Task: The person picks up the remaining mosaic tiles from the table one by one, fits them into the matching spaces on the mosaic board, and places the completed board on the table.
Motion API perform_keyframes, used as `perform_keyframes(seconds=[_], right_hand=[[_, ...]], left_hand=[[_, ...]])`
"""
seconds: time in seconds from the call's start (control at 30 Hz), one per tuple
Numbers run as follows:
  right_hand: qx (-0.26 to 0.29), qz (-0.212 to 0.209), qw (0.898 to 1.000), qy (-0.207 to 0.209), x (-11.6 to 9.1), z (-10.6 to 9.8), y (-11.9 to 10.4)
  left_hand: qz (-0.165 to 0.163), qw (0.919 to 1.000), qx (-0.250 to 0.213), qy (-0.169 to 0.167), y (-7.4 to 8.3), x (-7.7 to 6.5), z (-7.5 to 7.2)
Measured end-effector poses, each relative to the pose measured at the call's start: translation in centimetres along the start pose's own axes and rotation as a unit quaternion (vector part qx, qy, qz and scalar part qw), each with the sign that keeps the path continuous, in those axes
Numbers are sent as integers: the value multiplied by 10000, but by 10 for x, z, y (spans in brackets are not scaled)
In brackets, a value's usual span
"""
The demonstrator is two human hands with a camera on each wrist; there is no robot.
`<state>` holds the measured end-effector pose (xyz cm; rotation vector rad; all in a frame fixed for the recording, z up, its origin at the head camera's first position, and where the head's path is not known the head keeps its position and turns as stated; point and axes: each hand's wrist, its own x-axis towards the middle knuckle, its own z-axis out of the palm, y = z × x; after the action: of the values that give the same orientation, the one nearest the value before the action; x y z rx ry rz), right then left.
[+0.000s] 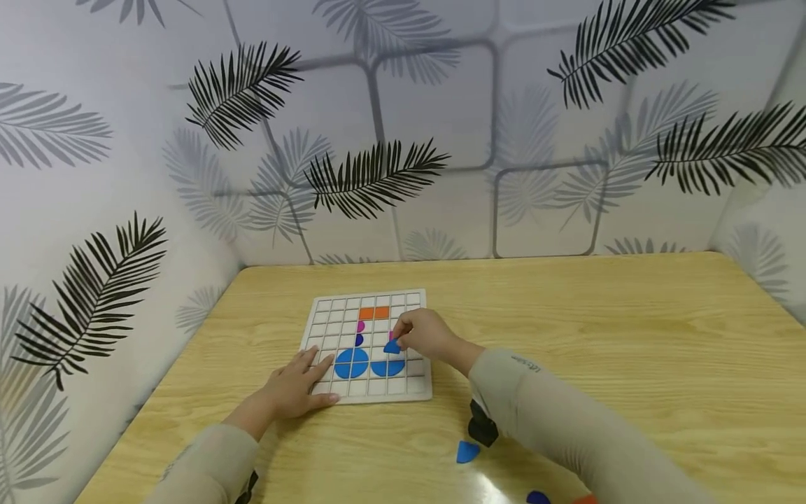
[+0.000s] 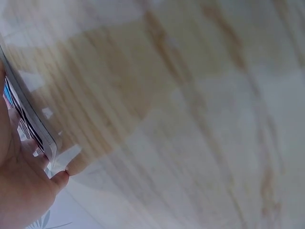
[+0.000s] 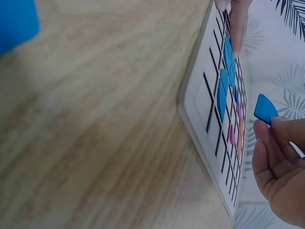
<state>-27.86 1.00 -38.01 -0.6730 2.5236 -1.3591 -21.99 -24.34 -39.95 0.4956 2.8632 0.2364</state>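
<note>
A white grid board [image 1: 321,306] lies on the table with coloured flat tiles in its squares. My left hand [image 1: 292,386] rests with spread fingers on the board's near left corner. Thumb and fingers of my right hand [image 1: 430,336] pinch a blue quarter-circle tile [image 3: 265,109], held above the board's right half. Below it on the board sits a blue half circle [image 1: 387,368] of two quarter tiles. A full blue circle [image 1: 351,363] lies to its left. Higher up are two orange squares [image 1: 374,313], a magenta half circle [image 1: 361,326] and a dark blue one [image 1: 359,340].
On the wooden table [image 1: 567,336], a loose blue quarter tile [image 1: 467,452] lies near the right forearm. Dark blue [image 1: 538,497] and orange pieces [image 1: 585,500] show at the bottom edge, partly cut off. A leaf-patterned wall [image 1: 434,210] stands behind the table.
</note>
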Motion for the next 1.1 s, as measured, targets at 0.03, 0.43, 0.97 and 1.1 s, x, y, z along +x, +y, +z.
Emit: perform_keyframes(seconds=[0.03, 0.43, 0.97, 1.1], right_hand=[[-65, 14, 10000, 1, 2, 0, -1], [-613, -175, 9979, -94, 22, 9, -6], [-1212, 42, 9924, -193, 30, 23, -4], [-1409, -54, 9897, -260, 30, 24, -5]], left_hand=[[36, 10000, -12, 28, 1, -1, -1], [92, 9999, 87, 85, -1, -4, -4], [101, 9997, 161, 155, -2, -4, 0], [117, 9996, 190, 144, -1, -3, 0]])
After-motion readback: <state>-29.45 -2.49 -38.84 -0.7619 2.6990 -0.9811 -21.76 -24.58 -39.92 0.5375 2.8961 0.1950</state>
